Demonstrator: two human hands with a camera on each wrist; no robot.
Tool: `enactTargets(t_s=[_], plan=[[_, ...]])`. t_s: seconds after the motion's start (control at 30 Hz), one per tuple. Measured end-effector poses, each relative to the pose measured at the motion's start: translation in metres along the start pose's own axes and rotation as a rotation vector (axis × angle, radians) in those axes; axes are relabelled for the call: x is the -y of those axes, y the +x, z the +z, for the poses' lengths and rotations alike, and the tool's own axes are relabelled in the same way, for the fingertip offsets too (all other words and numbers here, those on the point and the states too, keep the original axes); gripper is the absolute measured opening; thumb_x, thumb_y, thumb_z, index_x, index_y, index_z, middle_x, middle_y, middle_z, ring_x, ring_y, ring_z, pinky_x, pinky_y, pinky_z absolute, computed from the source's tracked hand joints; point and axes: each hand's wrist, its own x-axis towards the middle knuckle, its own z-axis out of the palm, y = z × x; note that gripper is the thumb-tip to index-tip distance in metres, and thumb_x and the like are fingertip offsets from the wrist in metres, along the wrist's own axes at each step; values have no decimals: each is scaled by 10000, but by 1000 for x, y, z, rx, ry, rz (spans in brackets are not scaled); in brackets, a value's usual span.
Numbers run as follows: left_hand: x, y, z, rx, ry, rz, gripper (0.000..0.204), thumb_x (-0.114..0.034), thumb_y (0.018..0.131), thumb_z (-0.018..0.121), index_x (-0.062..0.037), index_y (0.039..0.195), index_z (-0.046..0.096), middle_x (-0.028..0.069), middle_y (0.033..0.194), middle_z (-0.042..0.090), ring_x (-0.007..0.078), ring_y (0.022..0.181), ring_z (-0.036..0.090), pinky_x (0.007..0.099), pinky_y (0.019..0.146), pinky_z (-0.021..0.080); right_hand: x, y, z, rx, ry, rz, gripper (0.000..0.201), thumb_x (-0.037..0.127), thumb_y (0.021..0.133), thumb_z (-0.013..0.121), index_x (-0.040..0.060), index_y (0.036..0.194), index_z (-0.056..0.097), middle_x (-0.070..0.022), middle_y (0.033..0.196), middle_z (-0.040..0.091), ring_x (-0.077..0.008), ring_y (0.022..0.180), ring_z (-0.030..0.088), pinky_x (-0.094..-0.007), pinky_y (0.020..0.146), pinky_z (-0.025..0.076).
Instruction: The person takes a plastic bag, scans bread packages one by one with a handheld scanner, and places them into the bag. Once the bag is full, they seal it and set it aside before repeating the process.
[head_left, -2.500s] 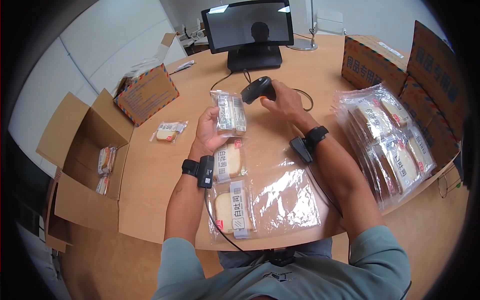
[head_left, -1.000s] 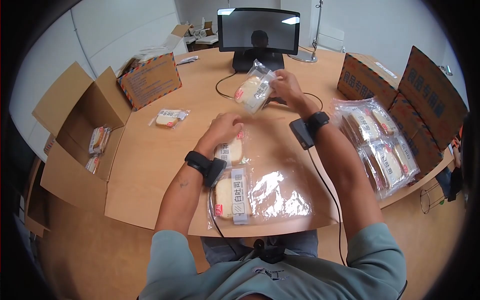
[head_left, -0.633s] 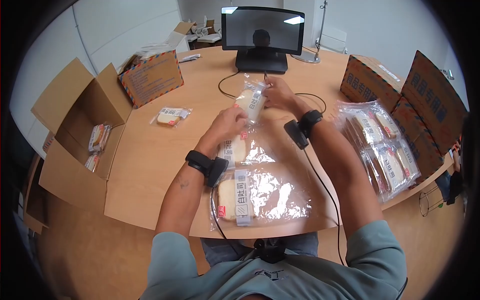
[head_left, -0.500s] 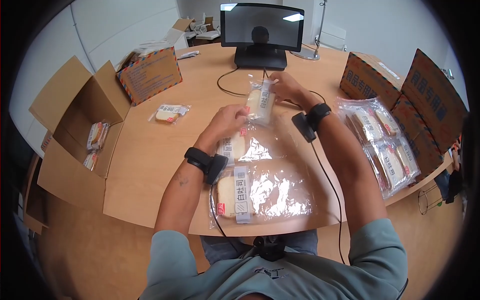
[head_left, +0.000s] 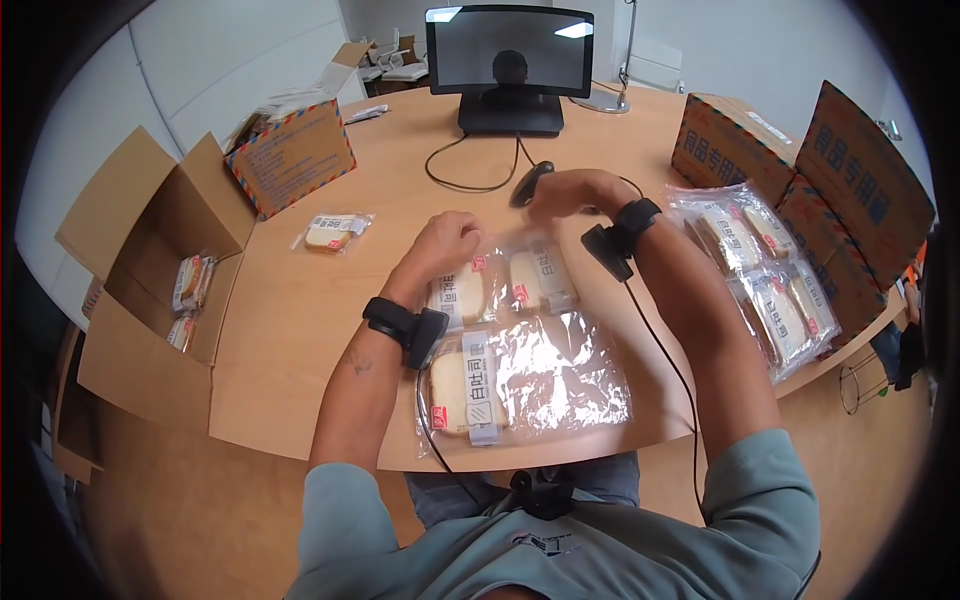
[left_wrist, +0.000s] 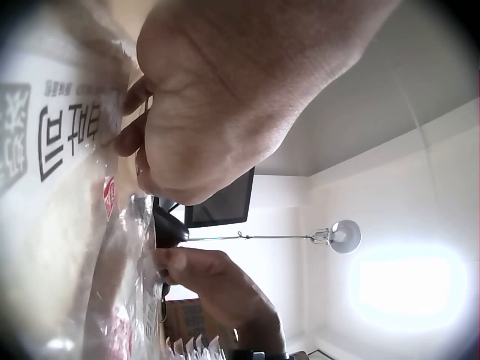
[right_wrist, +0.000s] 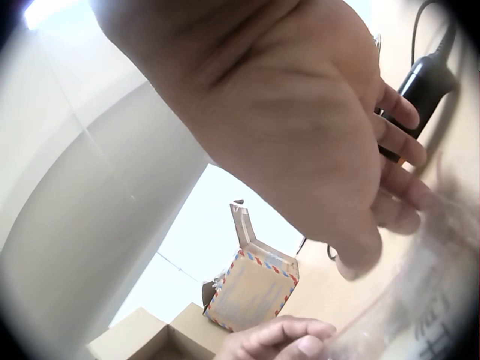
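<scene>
Both bare hands are over packs of sliced bread in clear wrappers. My left hand [head_left: 447, 245] rests with loosely curled fingers at the top of the upper left bread pack [head_left: 458, 293]; its fingertips are partly hidden. Beside that lies another bread pack [head_left: 540, 277], just below my right hand [head_left: 570, 192]. In the right wrist view its fingers [right_wrist: 397, 139] are loosely bent and hold nothing, close to a black handheld barcode scanner [head_left: 533, 183]. A lower bread pack [head_left: 465, 385] lies nearer the body, next to shiny clear plastic [head_left: 565, 385].
An open carton [head_left: 150, 350] with bread packs stands left, a single bread pack [head_left: 335, 233] beside it. Stacked bags of bread [head_left: 765, 285] and cartons [head_left: 735, 140] stand right. A monitor [head_left: 510, 50] is at the back; the scanner's cable [head_left: 440, 180] crosses the table.
Earlier my left hand held a bread pack and my right hand the scanner. My right hand then took the pack, laid it beside the upper left one, let go and moved back toward the scanner.
</scene>
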Motion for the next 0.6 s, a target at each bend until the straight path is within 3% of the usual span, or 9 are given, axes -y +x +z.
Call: enactTargets(t_s=[0.03,0.1,0.17,0.23,0.27,0.3,0.4,0.53,0.6], plan=[[-2,-1,0,3,-1,-1,250,-141,838,572,37,961,698,170,858,708,246,806,674,360,756,520,13,-8,-4,-68,27,131,460,383,928,511,-40,868,684,-141,821,691,-225,709,599,-378,721,500],[-7,-4,-1,-36,-32,7,239,-160,838,581,16,943,705,201,874,714,323,835,697,398,767,530,1,13,6,-108,163,84,550,454,956,464,-38,858,689,-144,831,699,-226,721,616,-376,745,506],[-2,-2,2,-38,-29,14,231,-155,841,580,14,938,704,194,868,715,319,830,697,396,767,531,-3,24,13,-155,296,36,641,526,984,417,-37,848,694,-146,841,708,-227,733,634,-375,768,511],[3,1,3,-45,-25,22,225,-151,845,578,13,933,703,187,862,716,315,826,697,395,767,531,-5,31,18,-76,372,-55,688,567,977,410,-55,983,704,-174,890,726,-272,812,678,-398,794,513],[6,1,4,-51,-22,42,221,-155,852,593,14,947,700,164,841,706,269,804,677,373,756,523,-5,31,19,-46,256,-102,766,616,996,328,-46,996,713,-168,909,740,-268,846,706,-394,809,533],[10,2,4,-55,-19,62,220,-158,860,608,16,961,697,141,820,696,224,782,658,350,745,514,-5,32,23,-48,256,-105,766,616,996,328,-46,996,713,-168,909,740,-268,846,706,-394,809,533],[4,1,2,-44,-10,1,217,-156,865,608,17,963,694,149,832,698,232,793,662,352,750,516,-3,29,25,314,457,35,877,688,984,269,-81,1086,679,-183,932,744,-269,873,728,-368,924,512],[4,-1,5,-66,-58,-2,223,-161,868,607,16,970,696,157,824,697,244,786,665,357,749,518,-1,30,20,266,358,117,872,672,995,270,-99,1128,654,-196,932,742,-269,851,733,-353,900,525],[3,-1,3,-73,-19,-12,232,-167,863,612,12,984,697,170,835,698,249,794,671,361,748,520,3,28,21,107,361,76,847,669,998,301,-80,1081,689,-151,875,753,-239,897,724,-371,913,506]])
